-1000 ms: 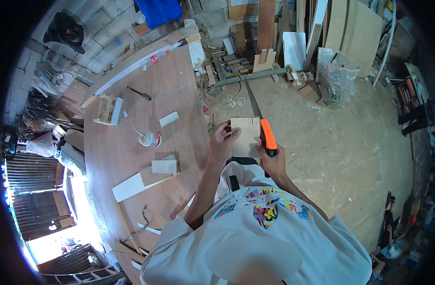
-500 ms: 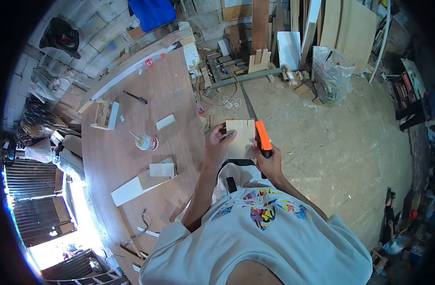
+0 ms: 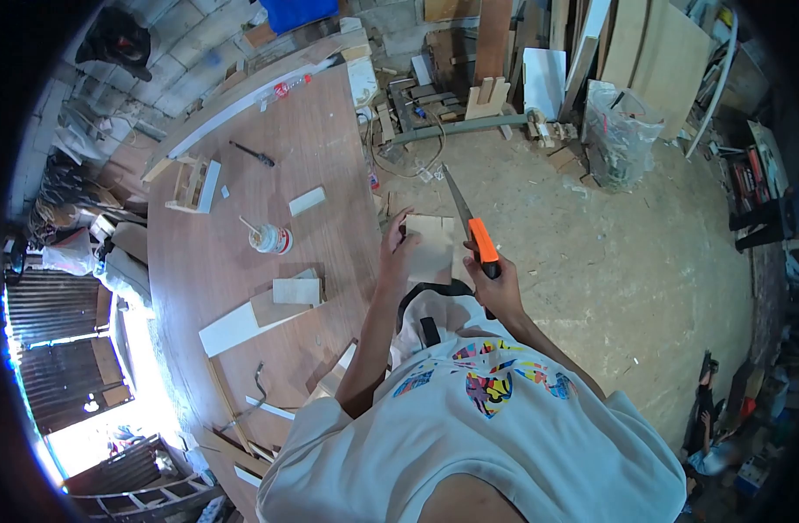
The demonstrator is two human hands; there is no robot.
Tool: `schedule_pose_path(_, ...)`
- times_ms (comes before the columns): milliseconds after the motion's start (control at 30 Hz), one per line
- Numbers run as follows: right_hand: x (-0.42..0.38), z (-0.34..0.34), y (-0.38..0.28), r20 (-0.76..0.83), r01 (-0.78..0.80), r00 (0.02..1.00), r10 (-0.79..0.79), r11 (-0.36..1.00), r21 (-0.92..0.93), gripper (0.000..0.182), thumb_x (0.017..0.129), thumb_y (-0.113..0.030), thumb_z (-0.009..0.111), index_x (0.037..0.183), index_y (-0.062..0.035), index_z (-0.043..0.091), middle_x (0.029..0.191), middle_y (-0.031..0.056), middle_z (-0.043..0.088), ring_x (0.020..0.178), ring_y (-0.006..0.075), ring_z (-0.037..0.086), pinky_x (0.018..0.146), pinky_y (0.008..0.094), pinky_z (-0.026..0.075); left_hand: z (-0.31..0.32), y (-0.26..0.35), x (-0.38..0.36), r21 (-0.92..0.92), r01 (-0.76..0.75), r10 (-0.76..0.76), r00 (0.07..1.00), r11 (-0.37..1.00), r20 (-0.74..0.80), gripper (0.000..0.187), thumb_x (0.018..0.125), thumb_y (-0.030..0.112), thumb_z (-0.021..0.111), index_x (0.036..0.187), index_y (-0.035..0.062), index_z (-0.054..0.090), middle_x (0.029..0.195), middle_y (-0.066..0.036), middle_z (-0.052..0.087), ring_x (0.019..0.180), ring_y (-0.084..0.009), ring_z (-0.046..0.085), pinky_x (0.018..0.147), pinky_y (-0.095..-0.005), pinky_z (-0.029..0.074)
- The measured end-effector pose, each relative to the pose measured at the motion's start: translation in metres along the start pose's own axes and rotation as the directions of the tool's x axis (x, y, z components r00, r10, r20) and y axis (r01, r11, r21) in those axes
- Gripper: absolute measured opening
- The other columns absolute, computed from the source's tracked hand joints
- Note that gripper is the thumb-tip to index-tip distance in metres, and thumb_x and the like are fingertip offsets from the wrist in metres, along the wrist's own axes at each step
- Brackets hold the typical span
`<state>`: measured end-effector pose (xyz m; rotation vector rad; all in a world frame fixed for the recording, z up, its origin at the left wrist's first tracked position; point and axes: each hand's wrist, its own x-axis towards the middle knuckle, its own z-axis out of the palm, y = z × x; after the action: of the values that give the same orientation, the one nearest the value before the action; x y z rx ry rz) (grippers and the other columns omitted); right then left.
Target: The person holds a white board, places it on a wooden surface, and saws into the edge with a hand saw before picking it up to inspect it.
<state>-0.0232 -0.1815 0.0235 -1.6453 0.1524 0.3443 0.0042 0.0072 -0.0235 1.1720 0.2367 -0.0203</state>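
My left hand (image 3: 398,247) grips the left edge of a flat, pale wooden board (image 3: 431,250), which is held up above my lap. In my right hand (image 3: 499,288) is a handsaw (image 3: 482,239) with an orange and black handle. Its narrow blade points up and away from me, over the floor. The saw is to the right of the board, with a small gap between them.
On the brown table (image 3: 234,227) at left are a jar with a stick (image 3: 270,239), a white block (image 3: 307,201), stacked wood pieces (image 3: 296,291) and a screwdriver (image 3: 253,153). A plastic bag (image 3: 622,135) stands on the floor. Another person (image 3: 706,449) is at lower right.
The board has moved slightly left, away from the saw. My right hand with the saw has shifted a little right, and the camera view has shifted slightly.
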Motion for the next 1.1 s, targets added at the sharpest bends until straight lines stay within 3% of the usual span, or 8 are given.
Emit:
schedule_pose_path(167, -0.006, -0.001, 0.016, 0.047, -0.12, 0.992, 0.118, 0.992, 0.047, 0.019, 0.087, -0.015, 0.06, 0.103, -0.0055, 0.062, 0.051, -0.0065, 0.042, 0.036, 0.0034, 0.036, 0.035, 0.023, 0.025, -0.063, -0.063, 0.002, 0.291, 0.137, -0.043, 0.95, 0.947, -0.309, 0.052, 0.078, 0.0, 0.052, 0.129, 0.0033, 0.044, 0.103, -0.012, 0.058, 0.094, -0.0193, 0.055, 0.083, -0.0287, 0.043)
schedule_pose_path(367, -0.016, -0.004, 0.02, 0.075, -0.208, 0.976, 0.205, 0.977, 0.038, 0.013, 0.085, -0.015, 0.061, 0.094, -0.0052, 0.062, 0.05, -0.0049, 0.044, 0.037, 0.0042, 0.04, 0.035, 0.0222, 0.028, -0.135, -0.133, -0.019, 0.585, 0.258, 0.031, 0.899, 0.769, -0.437, 0.055, 0.076, -0.002, 0.05, 0.13, 0.0021, 0.041, 0.123, -0.023, 0.051, 0.115, -0.0324, 0.049, 0.098, -0.0352, 0.037)
schedule_pose_path(467, -0.017, -0.003, 0.025, 0.067, -0.22, 0.973, 0.219, 0.975, 0.013, 0.011, 0.085, -0.013, 0.061, 0.091, -0.0046, 0.062, 0.05, -0.0045, 0.045, 0.037, 0.0047, 0.04, 0.035, 0.0227, 0.028, -0.136, -0.133, -0.035, 0.591, 0.243, 0.09, 0.875, 0.769, -0.476, 0.057, 0.075, -0.002, 0.051, 0.131, 0.0019, 0.04, 0.129, -0.023, 0.045, 0.123, -0.0347, 0.042, 0.102, -0.0366, 0.033)
schedule_pose_path(567, -0.019, -0.002, 0.027, 0.063, -0.171, 0.983, 0.172, 0.985, -0.008, 0.01, 0.085, -0.013, 0.061, 0.09, -0.0039, 0.062, 0.05, -0.0042, 0.044, 0.036, 0.0049, 0.039, 0.035, 0.023, 0.028, -0.165, -0.177, -0.039, 0.696, 0.12, 0.262, 0.871, 0.708, -0.416, 0.058, 0.074, -0.002, 0.052, 0.131, 0.0003, 0.039, 0.131, -0.023, 0.043, 0.125, -0.0365, 0.038, 0.103, -0.0384, 0.031)
schedule_pose_path(700, -0.025, 0.002, 0.023, 0.066, -0.161, 0.985, 0.161, 0.987, -0.002, 0.01, 0.085, -0.012, 0.061, 0.089, -0.0033, 0.062, 0.05, -0.004, 0.045, 0.036, 0.005, 0.039, 0.035, 0.023, 0.028, -0.146, -0.151, -0.047, 0.621, 0.12, 0.193, 0.89, 0.774, -0.412, 0.056, 0.074, -0.001, 0.053, 0.129, -0.0006, 0.042, 0.13, -0.023, 0.043, 0.123, -0.0383, 0.037, 0.103, -0.0394, 0.031)
schedule_pose_path(800, -0.029, 0.002, 0.024, 0.082, -0.166, 0.983, 0.165, 0.986, 0.0, 0.01, 0.084, -0.012, 0.061, 0.089, -0.0037, 0.06, 0.05, -0.0042, 0.044, 0.036, 0.0049, 0.039, 0.034, 0.0232, 0.028, -0.143, -0.152, -0.049, 0.69, 0.185, 0.198, 0.878, 0.7, -0.437, 0.053, 0.073, 0.003, 0.055, 0.125, 0.0006, 0.045, 0.126, -0.023, 0.044, 0.117, -0.0383, 0.04, 0.101, -0.0426, 0.031)
schedule_pose_path(867, -0.032, 0.001, 0.026, 0.089, -0.165, 0.982, 0.165, 0.986, -0.006, 0.01, 0.084, -0.012, 0.061, 0.09, -0.0041, 0.059, 0.05, -0.0044, 0.043, 0.035, 0.0047, 0.038, 0.034, 0.0235, 0.029, -0.144, -0.157, -0.053, 0.907, 0.223, 0.371, 0.858, 0.356, -0.356, 0.049, 0.073, 0.009, 0.058, 0.121, 0.0022, 0.05, 0.12, -0.021, 0.047, 0.113, -0.037, 0.041, 0.098, -0.046, 0.031)
schedule_pose_path(1100, -0.049, 0.005, 0.042, 0.104, -0.177, 0.974, 0.203, 0.96, -0.218, 0.035, 0.079, -0.009, 0.065, 0.107, 0.0003, 0.045, 0.069, 0.0009, 0.049, 0.058, 0.0096, 0.05, 0.049, 0.0254, 0.038, -0.146, -0.146, -0.045, 0.953, 0.109, 0.499, 0.831, 0.284, -0.244, 0.033, 0.074, 0.012, 0.058, 0.106, 0.0029, 0.058, 0.108, -0.016, 0.051, 0.105, -0.0357, 0.045, 0.094, -0.047, 0.033)
